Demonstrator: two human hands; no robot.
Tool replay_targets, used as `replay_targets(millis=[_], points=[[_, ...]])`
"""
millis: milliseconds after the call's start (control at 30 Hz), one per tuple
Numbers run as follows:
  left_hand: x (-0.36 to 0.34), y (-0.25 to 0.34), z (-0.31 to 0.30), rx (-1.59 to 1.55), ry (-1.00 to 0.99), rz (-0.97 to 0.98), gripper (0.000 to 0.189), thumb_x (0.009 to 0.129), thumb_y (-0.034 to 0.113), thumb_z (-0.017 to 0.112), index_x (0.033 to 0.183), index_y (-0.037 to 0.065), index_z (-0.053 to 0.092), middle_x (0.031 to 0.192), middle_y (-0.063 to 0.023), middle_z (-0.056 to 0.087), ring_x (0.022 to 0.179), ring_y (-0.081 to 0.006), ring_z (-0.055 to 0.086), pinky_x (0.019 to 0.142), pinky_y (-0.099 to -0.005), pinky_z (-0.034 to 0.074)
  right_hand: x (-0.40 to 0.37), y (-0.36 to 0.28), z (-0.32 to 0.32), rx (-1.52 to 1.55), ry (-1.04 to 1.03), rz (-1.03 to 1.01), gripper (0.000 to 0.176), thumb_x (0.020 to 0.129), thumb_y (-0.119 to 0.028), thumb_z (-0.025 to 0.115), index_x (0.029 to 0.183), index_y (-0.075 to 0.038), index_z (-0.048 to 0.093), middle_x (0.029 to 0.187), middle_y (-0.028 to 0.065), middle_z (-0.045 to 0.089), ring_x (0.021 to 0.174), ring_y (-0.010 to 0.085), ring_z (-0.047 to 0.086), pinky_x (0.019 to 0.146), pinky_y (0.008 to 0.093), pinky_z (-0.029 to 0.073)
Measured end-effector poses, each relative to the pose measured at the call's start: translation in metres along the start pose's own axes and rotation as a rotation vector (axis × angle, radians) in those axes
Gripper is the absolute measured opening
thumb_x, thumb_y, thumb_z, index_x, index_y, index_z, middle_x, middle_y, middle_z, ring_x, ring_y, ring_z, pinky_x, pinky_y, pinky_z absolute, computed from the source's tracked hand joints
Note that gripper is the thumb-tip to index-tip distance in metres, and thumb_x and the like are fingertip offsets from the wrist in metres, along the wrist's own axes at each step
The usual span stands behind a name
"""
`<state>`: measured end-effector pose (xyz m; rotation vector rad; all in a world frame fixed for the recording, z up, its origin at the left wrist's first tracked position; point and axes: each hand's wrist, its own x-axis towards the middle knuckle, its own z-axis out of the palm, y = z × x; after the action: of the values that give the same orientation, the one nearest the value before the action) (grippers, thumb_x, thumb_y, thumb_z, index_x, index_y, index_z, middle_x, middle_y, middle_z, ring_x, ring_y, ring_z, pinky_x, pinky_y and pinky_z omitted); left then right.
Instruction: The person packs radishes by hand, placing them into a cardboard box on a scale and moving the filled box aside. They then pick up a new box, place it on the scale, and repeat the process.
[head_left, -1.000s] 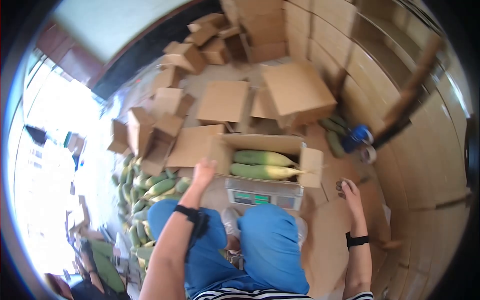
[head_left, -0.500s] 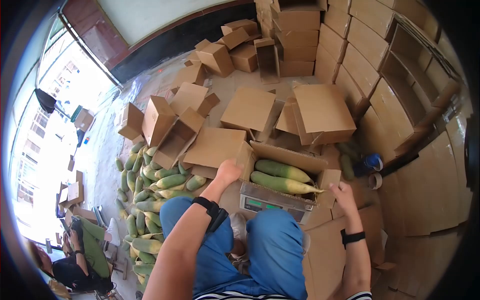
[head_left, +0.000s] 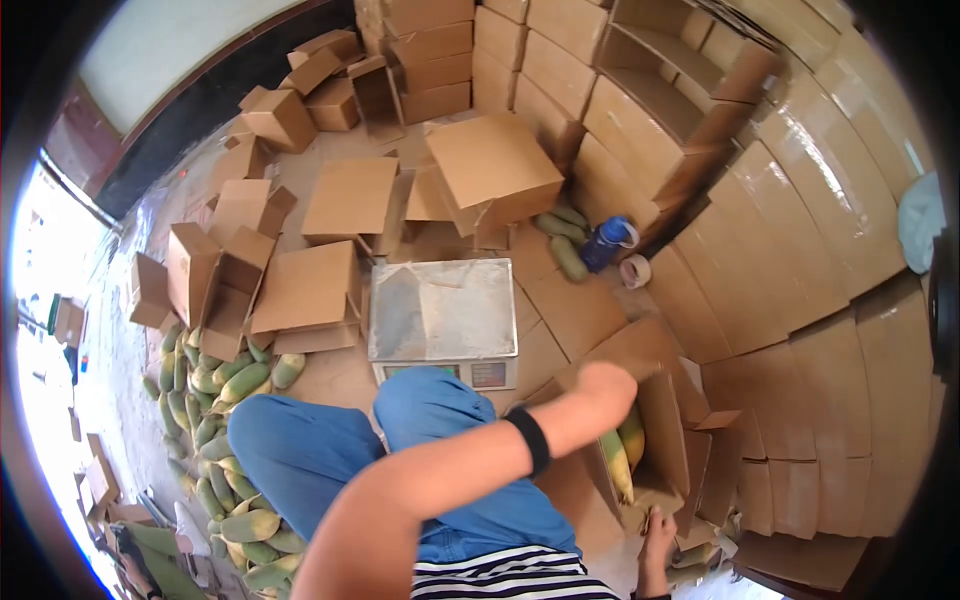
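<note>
An open cardboard box [head_left: 667, 425] with green-and-pale radishes [head_left: 620, 465] inside is now at my right side. My left hand [head_left: 606, 388] reaches across my body to the box's far end, closed on it; its fingertips are hidden and slightly blurred. At the near end, my right hand [head_left: 657, 538] has its fingers curled round the box's edge. The flat scale [head_left: 445, 312] in front of my knees has a bare metal plate with some brown stains.
A heap of radishes [head_left: 225, 440] lies on the floor at left. Several loose cardboard boxes [head_left: 350, 197] stand ahead. Stacked cartons [head_left: 760, 240] line the right side. A blue bottle [head_left: 605, 243] and a tape roll [head_left: 635, 271] are on the floor beyond the scale.
The box of radishes has come off the scale and moved to my right, with both hands on it. My view has turned to the right.
</note>
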<state>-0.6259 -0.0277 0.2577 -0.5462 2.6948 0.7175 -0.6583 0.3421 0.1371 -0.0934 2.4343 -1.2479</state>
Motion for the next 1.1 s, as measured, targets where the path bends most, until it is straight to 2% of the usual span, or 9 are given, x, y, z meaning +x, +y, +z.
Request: replay_targets(millis=[100,167,233,367,533,767,900,1000,1100], points=[[0.029,0.052,0.083,-0.007,-0.046,0.123,0.017,0.080,0.011,0.062,0.090,0.009,0.076,0.094,-0.0108,0.073,0.090,-0.0281,0.070,0.070,-0.0386,0.057,-0.030,0.083,-0.042,0.182,0.185,0.147,0.031,0.092,-0.026,0.061,0.076,0.001,0.061,0.061,0.0004,0.055,0.047,0.0130,0.048,0.046,0.0312,0.040],[0.036,0.078,0.134,-0.048,-0.079,0.185,0.020,0.082,0.011,0.058,0.091,0.007,0.075,0.096,-0.0121,0.072,0.091,-0.0293,0.070,0.071,-0.0393,0.057,-0.054,0.126,-0.080,0.083,0.113,0.311,0.046,0.096,-0.041,0.054,0.121,-0.002,0.058,0.104,0.0246,0.061,0.096,0.0271,0.054,0.092,0.0451,0.039],[0.030,0.096,0.179,-0.131,-0.133,0.221,0.021,0.084,0.011,0.056,0.094,0.006,0.073,0.096,-0.0137,0.072,0.089,-0.0316,0.070,0.071,-0.0407,0.057,-0.074,0.135,-0.092,0.107,0.285,0.163,0.032,0.096,-0.038,0.058,0.090,-0.006,0.061,0.069,0.0006,0.054,0.055,0.0087,0.045,0.049,0.0226,0.034],[0.011,0.113,0.171,-0.299,-0.101,0.340,0.019,0.085,0.010,0.054,0.099,0.002,0.062,0.094,-0.0169,0.068,0.087,-0.0371,0.067,0.070,-0.0452,0.054,-0.060,0.283,-0.157,-0.325,0.048,0.389,0.033,0.095,-0.034,0.057,0.082,-0.004,0.063,0.073,0.0061,0.063,0.058,0.0142,0.055,0.052,0.0295,0.044],[-0.052,0.068,0.026,-0.394,-0.067,0.465,0.020,0.090,0.017,0.052,0.103,0.001,0.051,0.099,-0.0197,0.057,0.093,-0.0381,0.059,0.079,-0.0489,0.050,-0.080,0.214,-0.132,-0.168,-0.072,0.483,0.019,0.090,-0.021,0.060,0.090,-0.002,0.065,0.079,0.0116,0.067,0.064,0.0227,0.061,0.059,0.0361,0.048],[-0.188,-0.087,-0.067,-0.067,0.435,-0.039,0.034,0.086,0.023,0.063,0.115,0.006,0.059,0.105,-0.0158,0.062,0.096,-0.0355,0.060,0.085,-0.0429,0.048,-0.059,0.081,-0.085,-0.786,-0.510,0.215,0.029,0.088,-0.025,0.062,0.087,0.003,0.069,0.078,0.0155,0.069,0.066,0.0245,0.067,0.061,0.0376,0.052],[-0.280,-0.155,-0.098,-0.176,0.743,-0.309,0.033,0.087,0.023,0.063,0.112,0.002,0.061,0.106,-0.0193,0.065,0.100,-0.0354,0.062,0.086,-0.0411,0.050,0.068,-0.088,-0.050,-1.074,-0.702,0.019,0.033,0.087,-0.027,0.063,0.086,0.005,0.071,0.077,0.0172,0.070,0.066,0.0253,0.069,0.062,0.0383,0.053],[-0.338,-0.234,-0.096,-0.567,0.980,-0.528,0.027,0.091,0.018,0.062,0.111,-0.001,0.062,0.092,-0.0066,0.065,0.078,-0.0112,0.061,0.073,-0.0270,0.051,0.044,-0.161,0.018,-1.051,-0.620,-0.581,0.020,0.085,-0.019,0.063,0.094,-0.002,0.068,0.079,0.0202,0.066,0.078,0.0330,0.067,0.073,0.0442,0.051],[-0.364,-0.296,-0.051,-0.896,1.094,-0.724,0.032,0.092,0.022,0.061,0.115,0.000,0.060,0.095,-0.0061,0.066,0.080,-0.0127,0.062,0.070,-0.0266,0.051,0.022,-0.234,0.070,-0.801,-0.561,-0.818,0.019,0.084,-0.015,0.063,0.097,-0.002,0.066,0.084,0.0198,0.066,0.079,0.0348,0.065,0.072,0.0415,0.051]])
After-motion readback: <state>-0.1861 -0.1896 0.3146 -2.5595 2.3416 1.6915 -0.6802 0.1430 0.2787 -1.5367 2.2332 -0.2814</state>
